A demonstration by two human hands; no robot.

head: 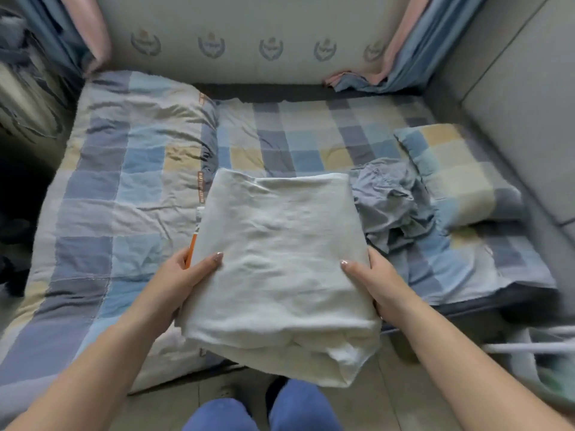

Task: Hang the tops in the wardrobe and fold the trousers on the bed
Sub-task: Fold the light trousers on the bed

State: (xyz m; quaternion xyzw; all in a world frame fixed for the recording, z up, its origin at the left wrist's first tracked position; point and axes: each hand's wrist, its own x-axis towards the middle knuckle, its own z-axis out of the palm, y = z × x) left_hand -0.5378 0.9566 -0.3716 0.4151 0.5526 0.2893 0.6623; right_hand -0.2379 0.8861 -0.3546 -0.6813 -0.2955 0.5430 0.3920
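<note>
A folded white garment (280,253), a thick rectangular bundle, is held over the near edge of the bed (311,141). My left hand (189,272) grips its left side, thumb on top and fingers underneath. My right hand (370,275) grips the right side the same way. Its near end hangs past the mattress edge above the floor. A crumpled blue-grey garment (395,203) lies on the checked sheet just right of the white bundle.
A folded checked quilt (124,169) covers the bed's left half. A checked pillow (457,172) lies at the right beside the grey wall. Curtains hang at both back corners. A white rail (529,348) juts in at the lower right. My feet stand on the floor below.
</note>
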